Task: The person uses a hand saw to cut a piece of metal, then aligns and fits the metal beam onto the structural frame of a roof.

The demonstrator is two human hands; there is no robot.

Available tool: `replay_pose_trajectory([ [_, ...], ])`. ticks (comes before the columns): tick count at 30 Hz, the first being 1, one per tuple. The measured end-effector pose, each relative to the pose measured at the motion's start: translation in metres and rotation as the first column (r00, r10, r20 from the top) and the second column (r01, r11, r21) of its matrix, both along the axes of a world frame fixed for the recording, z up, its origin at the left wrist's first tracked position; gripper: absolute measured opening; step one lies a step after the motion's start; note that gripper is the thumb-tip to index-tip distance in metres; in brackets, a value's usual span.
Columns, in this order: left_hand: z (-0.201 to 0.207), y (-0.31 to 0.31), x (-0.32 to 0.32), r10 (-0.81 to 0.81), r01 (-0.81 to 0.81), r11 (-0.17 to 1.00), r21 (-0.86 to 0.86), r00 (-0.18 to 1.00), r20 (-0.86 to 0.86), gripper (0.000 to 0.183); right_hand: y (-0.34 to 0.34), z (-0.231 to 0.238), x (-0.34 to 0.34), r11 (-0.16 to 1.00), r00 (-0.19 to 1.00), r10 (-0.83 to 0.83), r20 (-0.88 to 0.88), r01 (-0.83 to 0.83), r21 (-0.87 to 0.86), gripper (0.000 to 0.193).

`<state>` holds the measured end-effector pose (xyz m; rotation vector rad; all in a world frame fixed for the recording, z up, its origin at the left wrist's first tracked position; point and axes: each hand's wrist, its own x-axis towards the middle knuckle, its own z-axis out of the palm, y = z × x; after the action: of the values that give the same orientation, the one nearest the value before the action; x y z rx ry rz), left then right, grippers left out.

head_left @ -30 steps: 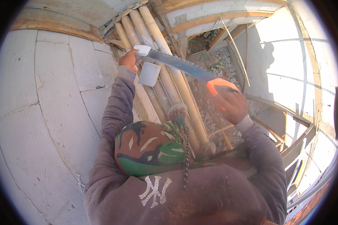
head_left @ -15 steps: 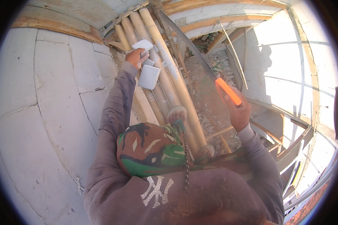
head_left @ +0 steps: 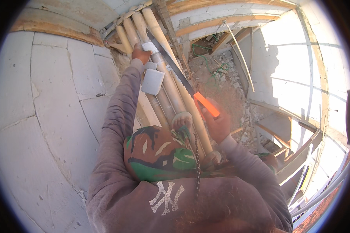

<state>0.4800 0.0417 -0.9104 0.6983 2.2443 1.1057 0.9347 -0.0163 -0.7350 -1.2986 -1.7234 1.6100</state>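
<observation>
Your right hand point(head_left: 218, 125) is wrapped tight around the orange handle point(head_left: 207, 105) of a hand saw point(head_left: 171, 64), fingers pressed together on it. The toothed blade runs up and away from your grip, slanting toward the upper left, and lies along the bundle of bamboo poles point(head_left: 171, 85); its tip ends near your other hand. Whether the teeth touch the bamboo cannot be told.

Your left hand point(head_left: 140, 52) reaches far up along the poles, arm stretched in a grey sleeve point(head_left: 116, 116). Its fingers are curled over a small white block point(head_left: 149, 47) at the upper end of the bundle, pinching it against the bamboo. Just below that hand a second, larger white block point(head_left: 152, 81) sits against the left side of the poles, with a smaller white piece between it and the hand.

The poles lie side by side, running from the top of the view down toward your knees, where your foot point(head_left: 181, 119) rests on one of them. Your camouflage trouser leg point(head_left: 155, 153) is bent beneath you.

To the left of the bundle spreads a wall of large pale blocks point(head_left: 46, 101), with mortar joints between them. To the right, below the poles, lies rubble-strewn ground point(head_left: 225, 85) with bits of green wire, crossed by thin wooden battens point(head_left: 241, 58). Beyond that a white wall point(head_left: 299, 70) stands in bright sun.
</observation>
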Motion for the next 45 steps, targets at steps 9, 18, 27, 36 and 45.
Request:
replay_pose_trajectory([
  [9,-0.017,0.001,-0.002,-0.092,0.072,0.990,-0.123,0.982,-0.167,0.079,0.002,-0.023,0.001,0.998,0.999,0.009,0.032,-0.011,0.068,0.043],
  [18,-0.036,0.011,-0.023,-0.011,-0.002,0.991,-0.137,0.996,-0.092,0.059,0.006,-0.054,0.004,0.976,0.996,0.054,0.065,-0.066,0.210,0.040],
  [27,-0.045,0.018,-0.031,0.087,-0.070,0.981,-0.180,0.993,0.084,0.048,0.007,-0.069,0.007,0.954,0.992,0.087,0.092,-0.110,0.278,0.040],
  [36,-0.028,0.022,-0.016,0.183,-0.171,0.983,-0.068,0.942,0.281,0.038,0.018,-0.077,0.015,0.945,0.981,0.134,0.142,-0.170,0.281,0.044],
  [45,-0.039,0.018,-0.023,0.270,-0.260,0.963,-0.071,0.935,0.229,0.044,0.017,-0.084,0.010,0.954,0.975,0.174,0.138,-0.201,0.224,0.044],
])
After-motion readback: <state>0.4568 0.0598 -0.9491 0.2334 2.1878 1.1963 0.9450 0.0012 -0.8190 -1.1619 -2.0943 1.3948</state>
